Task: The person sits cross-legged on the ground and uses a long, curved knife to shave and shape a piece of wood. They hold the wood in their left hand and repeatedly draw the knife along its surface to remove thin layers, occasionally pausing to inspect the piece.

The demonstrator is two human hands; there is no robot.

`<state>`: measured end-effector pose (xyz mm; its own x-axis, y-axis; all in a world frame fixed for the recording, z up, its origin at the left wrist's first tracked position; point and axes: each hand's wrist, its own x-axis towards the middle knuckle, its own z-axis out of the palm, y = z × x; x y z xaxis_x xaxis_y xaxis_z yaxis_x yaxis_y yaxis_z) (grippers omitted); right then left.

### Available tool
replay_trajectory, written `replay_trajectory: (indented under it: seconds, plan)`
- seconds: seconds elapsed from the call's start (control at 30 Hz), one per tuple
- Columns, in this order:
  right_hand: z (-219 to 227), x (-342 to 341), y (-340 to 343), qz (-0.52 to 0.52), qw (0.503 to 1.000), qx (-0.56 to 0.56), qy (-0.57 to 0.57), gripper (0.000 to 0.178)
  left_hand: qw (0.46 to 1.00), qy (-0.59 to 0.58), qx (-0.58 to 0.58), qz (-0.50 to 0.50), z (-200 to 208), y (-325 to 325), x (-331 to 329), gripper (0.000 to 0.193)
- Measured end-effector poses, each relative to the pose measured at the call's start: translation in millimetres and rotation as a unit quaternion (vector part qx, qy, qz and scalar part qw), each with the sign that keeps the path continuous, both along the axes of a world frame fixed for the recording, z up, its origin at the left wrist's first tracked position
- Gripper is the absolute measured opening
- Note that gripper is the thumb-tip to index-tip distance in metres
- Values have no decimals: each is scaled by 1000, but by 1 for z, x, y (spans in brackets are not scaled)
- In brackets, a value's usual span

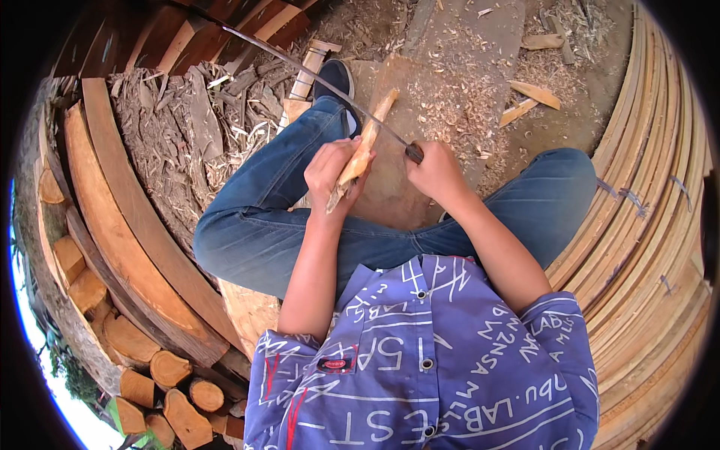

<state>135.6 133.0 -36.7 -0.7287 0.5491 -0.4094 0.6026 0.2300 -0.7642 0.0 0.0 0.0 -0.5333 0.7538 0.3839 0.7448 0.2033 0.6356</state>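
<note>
My left hand is closed round a split piece of wood, pale and rough, with a ragged near end. The wood slants away from me over a brown board; whether it touches the board I cannot tell. In my right hand is the dark handle of a machete. Its long narrow blade, seen nearly edge-on, crosses over the wood beyond my left fingers and points to the far left. Whether the blade touches the wood is unclear.
Wood shavings cover the ground ahead, with offcuts at the right. Bundled wooden strips line the right side. Planks and cut logs are stacked at the left. My legs are bent on both sides.
</note>
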Motion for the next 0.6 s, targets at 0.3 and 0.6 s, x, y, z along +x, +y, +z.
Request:
replay_trajectory:
  seconds: [0.3,0.6]
  plan:
    - [20,2,-22,-13,999,5,32,18,1000,-6,2,4,6,-13,10,21]
    - [26,2,-10,2,999,37,0,17,1000,-13,9,6,3,-5,3,19]
